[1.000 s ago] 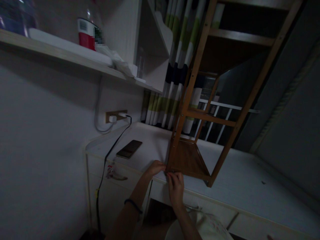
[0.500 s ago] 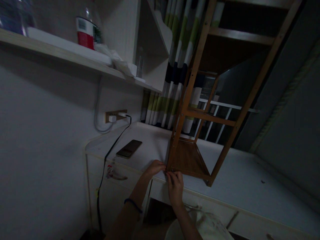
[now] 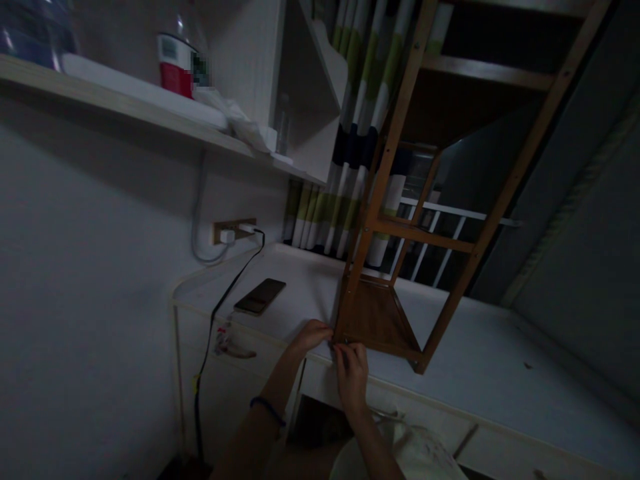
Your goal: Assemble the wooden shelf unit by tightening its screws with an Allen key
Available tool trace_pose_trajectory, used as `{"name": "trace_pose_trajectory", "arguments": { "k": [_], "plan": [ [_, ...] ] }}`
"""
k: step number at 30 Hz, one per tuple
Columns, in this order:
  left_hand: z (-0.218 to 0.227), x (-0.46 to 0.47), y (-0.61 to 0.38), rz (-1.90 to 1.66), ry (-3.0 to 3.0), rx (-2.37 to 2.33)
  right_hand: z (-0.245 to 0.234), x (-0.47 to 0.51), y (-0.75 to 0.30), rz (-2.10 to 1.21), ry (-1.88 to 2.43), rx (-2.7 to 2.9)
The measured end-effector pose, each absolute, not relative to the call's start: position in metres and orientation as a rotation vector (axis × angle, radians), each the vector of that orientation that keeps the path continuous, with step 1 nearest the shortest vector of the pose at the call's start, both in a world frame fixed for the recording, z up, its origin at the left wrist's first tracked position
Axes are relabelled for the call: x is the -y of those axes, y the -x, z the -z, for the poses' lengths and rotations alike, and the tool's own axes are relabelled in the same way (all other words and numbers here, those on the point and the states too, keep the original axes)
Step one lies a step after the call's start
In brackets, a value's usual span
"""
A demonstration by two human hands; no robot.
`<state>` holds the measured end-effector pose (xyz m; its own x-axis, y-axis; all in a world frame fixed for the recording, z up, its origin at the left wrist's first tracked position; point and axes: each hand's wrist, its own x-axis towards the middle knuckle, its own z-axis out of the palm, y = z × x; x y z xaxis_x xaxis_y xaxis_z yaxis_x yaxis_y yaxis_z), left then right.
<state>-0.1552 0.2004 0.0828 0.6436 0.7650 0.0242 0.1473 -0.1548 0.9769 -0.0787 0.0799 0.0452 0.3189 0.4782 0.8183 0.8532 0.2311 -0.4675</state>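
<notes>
A tall brown wooden shelf rack (image 3: 380, 229) stands on the white desk (image 3: 480, 360), its bottom board (image 3: 377, 313) low near the desk's front edge. At the foot of its near left post are both my hands. My left hand (image 3: 314, 335) reaches in from the left, fingertips against the post's outer side. Close beside it, my right hand (image 3: 352, 367) is closed in a pinch at the post's lower front. Whatever the right fingers pinch is too small and dark to make out. A dark band circles my left wrist.
A phone (image 3: 260, 297) lies on the desk at the left, near a black cable (image 3: 227, 293) from the wall socket (image 3: 234, 231). Overhead at left, a wall shelf (image 3: 125, 100) carries a bottle (image 3: 175, 67) and tissues. Striped curtains (image 3: 320, 213) hang behind the rack.
The view has shifted very slightly. Both hands stay at the same post foot, with hardly any visible movement.
</notes>
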Motion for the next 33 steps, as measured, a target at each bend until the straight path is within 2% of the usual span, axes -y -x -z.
{"name": "trace_pose_trajectory", "arguments": {
  "k": [33],
  "plan": [
    [-0.092,-0.194,0.158,-0.644,-1.690,-0.744,-0.046,-0.078,0.074,0.411,1.367,1.373]
  ]
}}
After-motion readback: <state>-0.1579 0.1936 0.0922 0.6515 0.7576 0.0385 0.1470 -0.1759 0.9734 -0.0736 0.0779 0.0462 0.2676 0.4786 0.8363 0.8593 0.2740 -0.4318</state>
